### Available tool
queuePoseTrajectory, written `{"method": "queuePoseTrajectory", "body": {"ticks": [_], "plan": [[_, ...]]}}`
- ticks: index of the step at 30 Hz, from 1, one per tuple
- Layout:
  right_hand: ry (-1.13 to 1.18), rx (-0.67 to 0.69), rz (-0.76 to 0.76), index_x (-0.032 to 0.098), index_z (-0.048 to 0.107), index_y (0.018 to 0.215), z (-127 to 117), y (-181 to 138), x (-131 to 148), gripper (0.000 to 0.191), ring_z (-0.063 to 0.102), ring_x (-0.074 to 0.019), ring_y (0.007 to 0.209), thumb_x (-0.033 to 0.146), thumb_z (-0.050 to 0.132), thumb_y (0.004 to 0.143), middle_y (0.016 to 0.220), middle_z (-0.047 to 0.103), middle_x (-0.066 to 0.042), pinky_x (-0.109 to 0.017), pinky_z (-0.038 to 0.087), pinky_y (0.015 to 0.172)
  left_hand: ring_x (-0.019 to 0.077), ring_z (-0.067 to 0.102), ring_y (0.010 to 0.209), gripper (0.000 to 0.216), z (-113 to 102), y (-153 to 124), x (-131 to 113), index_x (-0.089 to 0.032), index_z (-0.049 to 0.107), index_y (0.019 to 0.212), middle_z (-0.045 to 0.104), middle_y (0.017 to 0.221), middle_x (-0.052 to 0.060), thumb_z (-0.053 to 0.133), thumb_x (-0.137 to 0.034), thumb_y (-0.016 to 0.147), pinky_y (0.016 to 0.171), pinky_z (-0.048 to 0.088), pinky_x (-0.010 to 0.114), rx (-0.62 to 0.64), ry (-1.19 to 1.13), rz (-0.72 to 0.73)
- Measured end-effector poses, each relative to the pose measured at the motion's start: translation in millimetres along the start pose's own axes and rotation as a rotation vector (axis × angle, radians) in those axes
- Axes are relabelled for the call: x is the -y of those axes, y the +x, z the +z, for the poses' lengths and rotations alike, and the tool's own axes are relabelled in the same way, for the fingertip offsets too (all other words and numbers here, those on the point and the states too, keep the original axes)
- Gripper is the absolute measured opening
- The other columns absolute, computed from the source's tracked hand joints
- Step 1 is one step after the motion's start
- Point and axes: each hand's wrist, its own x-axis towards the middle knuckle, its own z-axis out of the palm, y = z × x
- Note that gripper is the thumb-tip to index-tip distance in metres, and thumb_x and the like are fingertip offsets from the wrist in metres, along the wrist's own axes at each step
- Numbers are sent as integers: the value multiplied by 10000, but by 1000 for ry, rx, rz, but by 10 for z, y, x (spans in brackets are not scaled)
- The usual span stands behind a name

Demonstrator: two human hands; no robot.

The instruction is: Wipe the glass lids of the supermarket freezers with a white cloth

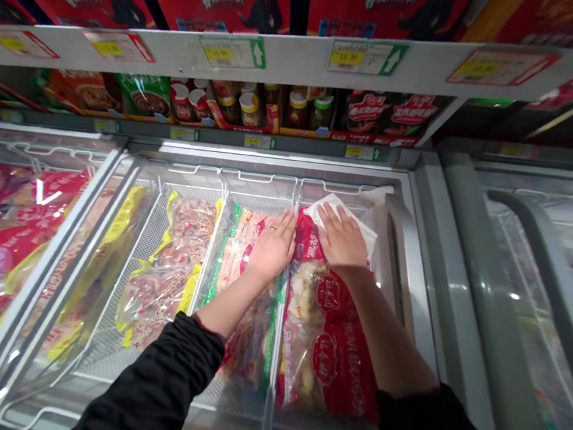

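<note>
A shelf (pixel 290 61) stood behind the freezer (pixel 451 256). On the freezer's glass lid (pixel 418 253), the right hand (pixel 343 240) lay flat over a white cloth (pixel 367 237), probably to press it evenly; the left hand (pixel 272 244), also flat, seemingly held nothing.

2 bare forearms are reaching forward, the left forearm (pixel 232 297) slanting rightward and the right forearm (pixel 387 331) slanting leftward. The left hand (pixel 274 244) is lying flat, palm down, fingers nearly together. The right hand (pixel 343 239) is also facing palm down, its extended fingers spreading slightly and pointing forward-left.
</note>
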Motion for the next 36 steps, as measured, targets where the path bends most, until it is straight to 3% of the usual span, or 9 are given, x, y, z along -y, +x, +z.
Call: {"method": "queuePoseTrajectory", "body": {"ticks": [5, 7, 11, 16, 23, 26, 30, 32, 36], "plan": [[-10, -41, -9, 361, 294, 1605, 25, -360, 165, 602, 338, -245, 1520, 254, 328, 1014, 1603, 406, 43, -537, 380, 1205, 242, 355, 1516, 529, -30, 5, 0, -49, 432, 1531, 418, 1597, 152, 381, -142, 1013, 1275, 310, 419, 22, -15, -3], [-12, -34, -54, 349, 317, 1602, 42, -367, 251, 588, 332, -238, 1523, 257, 317, 1021, 1609, 391, 45, -513, 352, 1227, 248, 358, 1514, 520, -23, 3, 5, -32, 447, 1517, 427, 1594, 153, 388, -139, 1011, 1280, 295, 406, 22, -3, 5], [10, -10, -109, 242, 415, 1572, 61, -12, 254, 536, 312, -232, 1532, 268, 275, 1056, 1628, 376, 22, -450, 271, 1262, 238, 352, 1517, 507, 17, -2, 25, -28, 454, 1509, 437, 1591, 149, 392, -149, 1021, 1286, 274, 382, 8, 11, 11], [28, 3, -70, 221, 405, 1576, 58, 318, 68, 533, 310, -256, 1531, 262, 312, 1053, 1639, 371, 13, -478, 283, 1248, 223, 367, 1509, 518, 34, 7, 28, -86, 446, 1526, 442, 1591, 121, 383, -148, 1015, 1262, 335, 406, -17, 12, -3], [-30, -65, 22, 234, 393, 1580, 113, -174, 220, 543, 286, -236, 1543, 258, 258, 1054, 1632, 362, 32, -477, 294, 1252, 239, 375, 1505, 501, 0, 25, 19, -52, 494, 1481, 448, 1585, 132, 416, -137, 994, 1268, 327, 406, -4, 10, 9], [-11, -36, -30, 257, 383, 1584, 117, -129, 278, 539, 291, -230, 1542, 271, 279, 1055, 1635, 357, 35, -474, 277, 1260, 234, 370, 1508, 474, 6, 20, 17, -62, 528, 1450, 447, 1587, 130, 426, -138, 993, 1269, 324, 397, -5, 7, -8], [36, 13, -108, 234, 397, 1579, 73, 256, 117, 528, 300, -247, 1536, 276, 305, 1061, 1640, 367, 17, -479, 264, 1256, 219, 363, 1511, 497, 12, 23, 16, -71, 497, 1483, 462, 1578, 125, 416, -137, 997, 1273, 314, 386, 1, 14, -12], [36, 15, -70, 233, 391, 1582, 41, 386, -26, 530, 293, -254, 1538, 273, 311, 1060, 1645, 364, 17, -480, 255, 1257, 218, 364, 1511, 515, 8, 31, 16, -60, 474, 1503, 455, 1583, 121, 402, -131, 998, 1280, 298, 383, 3, 14, -5], [-2, 28, 67, 222, 360, 1598, -5, 211, -154, 553, 267, -261, 1549, 266, 311, 1049, 1658, 334, 9, -482, 260, 1259, 217, 371, 1507, 517, -10, 38, 11, -68, 480, 1503, 449, 1587, 117, 392, -132, 998, 1276, 309, 383, 1, 5, -18]]}}
